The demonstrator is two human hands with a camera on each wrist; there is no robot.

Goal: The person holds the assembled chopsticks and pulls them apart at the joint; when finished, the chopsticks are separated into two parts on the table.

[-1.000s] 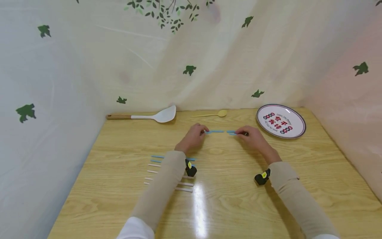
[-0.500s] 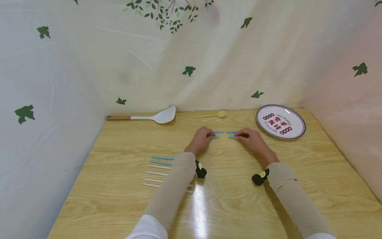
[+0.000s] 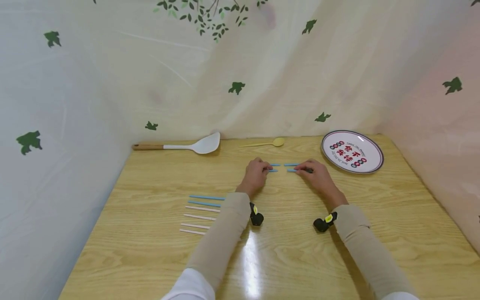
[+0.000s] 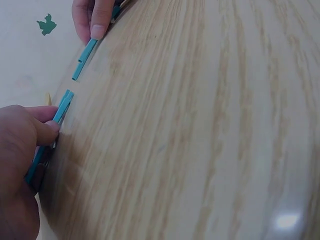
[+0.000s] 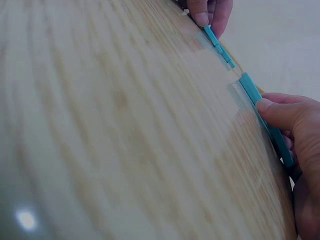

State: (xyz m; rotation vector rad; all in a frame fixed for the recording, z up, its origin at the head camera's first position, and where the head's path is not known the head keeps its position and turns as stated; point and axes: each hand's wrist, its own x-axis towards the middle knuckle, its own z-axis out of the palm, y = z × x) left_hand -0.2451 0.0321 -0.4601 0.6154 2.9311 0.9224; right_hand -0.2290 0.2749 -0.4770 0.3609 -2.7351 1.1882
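Firstly, your creased beige cloth sleeves (image 3: pixel 221 241) enter from the bottom edge, their white lower ends cut off. A rounded black device (image 3: pixel 256 217) with a yellow mark sits at your left wrist. Past the sleeves, on the glossy, wood-grained yellow tabletop (image 3: pixel 292 266), two blue sticks (image 3: pixel 204 203) and four slim pale pink sticks (image 3: pixel 198 217) lie roughly parallel; your left sleeve hides their right ends.

Further on, your left hand (image 3: pixel 256 175) pinches a flat-sided blue stick (image 3: pixel 273 170) between thumb and fingers. Your right hand (image 3: pixel 316 177) likewise pinches a second flat-sided blue stick (image 3: pixel 291 170), the two tips facing across a narrow gap. Just behind lie a rear left blue stick (image 3: pixel 275 164) and a rear right blue stick (image 3: pixel 290 164); your hands cover the outer ends.

Beyond are a long-handled yellow spoon (image 3: pixel 277 142), a white-bladed spatula (image 3: pixel 207 144) with a wooden handle, and a round white plate (image 3: pixel 371 156), its smallest lettering illegible. Behind hangs a wrinkled cream cloth (image 3: pixel 187 83), its printed branch cropped above.
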